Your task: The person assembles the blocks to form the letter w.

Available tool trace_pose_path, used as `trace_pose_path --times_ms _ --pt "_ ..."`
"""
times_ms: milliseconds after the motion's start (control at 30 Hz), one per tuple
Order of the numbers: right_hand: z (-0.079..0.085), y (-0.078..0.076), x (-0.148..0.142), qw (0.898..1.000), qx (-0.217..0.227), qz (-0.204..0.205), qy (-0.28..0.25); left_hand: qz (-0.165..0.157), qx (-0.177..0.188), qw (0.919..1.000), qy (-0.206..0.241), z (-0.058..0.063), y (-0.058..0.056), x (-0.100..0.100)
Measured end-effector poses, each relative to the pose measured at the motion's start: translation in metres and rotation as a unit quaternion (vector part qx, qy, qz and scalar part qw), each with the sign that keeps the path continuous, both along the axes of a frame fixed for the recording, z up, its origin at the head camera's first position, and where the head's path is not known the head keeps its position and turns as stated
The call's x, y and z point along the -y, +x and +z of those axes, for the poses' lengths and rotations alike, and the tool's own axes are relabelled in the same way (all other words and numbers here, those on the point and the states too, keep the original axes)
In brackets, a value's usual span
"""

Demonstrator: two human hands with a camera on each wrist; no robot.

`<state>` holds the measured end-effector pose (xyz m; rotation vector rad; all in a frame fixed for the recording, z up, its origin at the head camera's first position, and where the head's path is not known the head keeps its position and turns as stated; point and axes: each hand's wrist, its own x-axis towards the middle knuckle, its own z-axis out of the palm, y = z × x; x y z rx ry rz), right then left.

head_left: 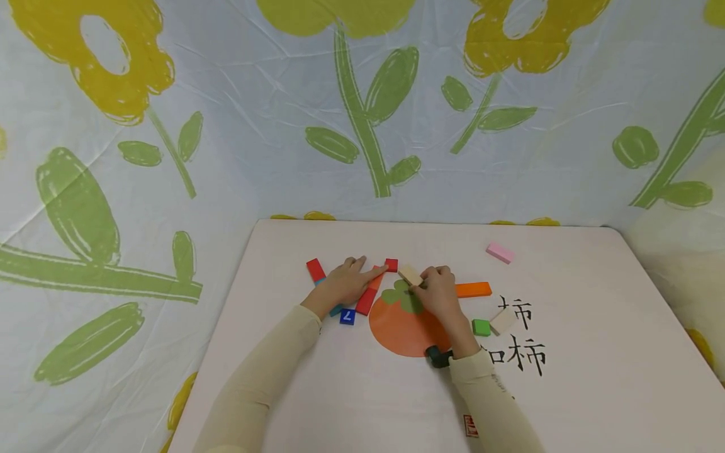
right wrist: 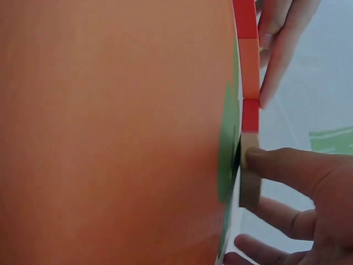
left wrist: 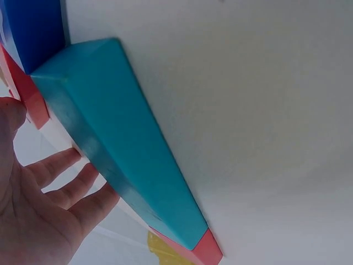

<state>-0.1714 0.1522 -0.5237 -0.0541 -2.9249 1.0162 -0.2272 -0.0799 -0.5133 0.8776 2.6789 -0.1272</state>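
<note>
My right hand (head_left: 440, 292) pinches a plain wooden block (head_left: 410, 275) between thumb and fingers, just above the green leaves of a printed orange persimmon (head_left: 402, 330). In the right wrist view, that wooden block (right wrist: 250, 185) lines up against a small red block (right wrist: 250, 116). My left hand (head_left: 345, 283) stretches its index finger to the small red block (head_left: 391, 265) and the orange-red block (head_left: 377, 277). Below these lies a longer red block (head_left: 366, 302). Partly hidden under the left hand is a teal block (left wrist: 127, 143), touching a blue block (left wrist: 36, 33) in the left wrist view.
A red block (head_left: 315, 270) lies left of the left hand; the blue block bears a 7. On the right are an orange block (head_left: 474, 289), a green cube (head_left: 481, 327), a pale block (head_left: 501, 321) and a pink block (head_left: 500, 253). A flowered cloth (head_left: 226, 157) hangs behind.
</note>
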Motion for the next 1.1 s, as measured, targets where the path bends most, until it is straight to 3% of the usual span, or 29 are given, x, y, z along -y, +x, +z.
trace_pose_path --times_ms 400,1100 --pt "0.003 0.002 0.0045 0.999 0.002 0.004 0.05 -0.003 -0.003 1.0 -0.002 0.0015 0.0005 0.0" --pt "0.0014 0.0012 0.0053 0.998 0.02 0.008 0.056 -0.008 -0.017 0.9998 0.01 0.0013 0.0018 0.0012"
